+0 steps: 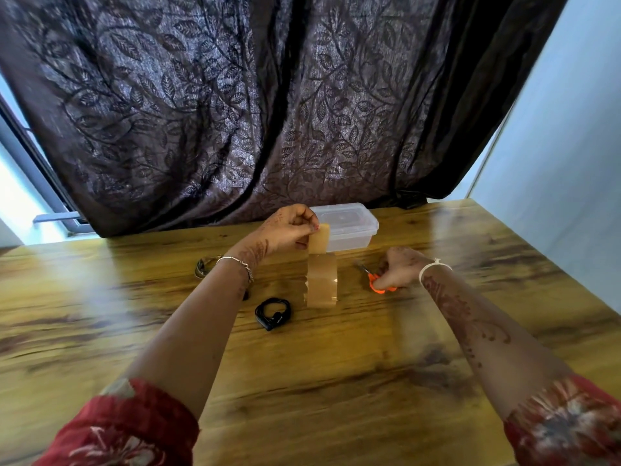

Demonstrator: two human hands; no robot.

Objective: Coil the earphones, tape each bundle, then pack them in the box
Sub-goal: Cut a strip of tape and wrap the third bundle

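My left hand (289,230) pinches the top end of a strip of brown tape (321,275) that hangs down above the table. A coiled bundle of black earphones (273,312) lies on the table just left of the strip's lower end. My right hand (396,269) rests on the table to the right, fingers curled round the orange handles of a pair of scissors (376,284). A clear plastic box (349,227) with its lid on stands behind the tape.
The roll of tape (203,265) lies left of my left wrist, partly hidden. The wooden table (302,381) stretches wide in front. A dark leaf-patterned curtain (268,95) hangs behind its far edge. A pale wall (571,163) stands at the right.
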